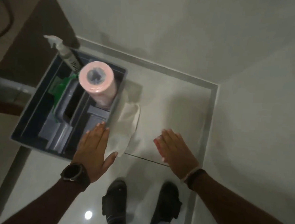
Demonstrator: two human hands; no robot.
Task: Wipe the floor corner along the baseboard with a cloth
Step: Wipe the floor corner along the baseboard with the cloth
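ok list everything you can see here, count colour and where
caddy: one, dark blue-grey, on floor at left
spray bottle: one, pale, in caddy's far end
roll: one, pink, upright in caddy
green item: one, in caddy, unclear what
cloth: one, white, on floor beside caddy
baseboard: grey, along both walls of the corner
shoes: two, black, bottom centre
left hand: open, flat, watch on wrist, over caddy edge
right hand: open, band on wrist, reddish thing at its fingers, unclear
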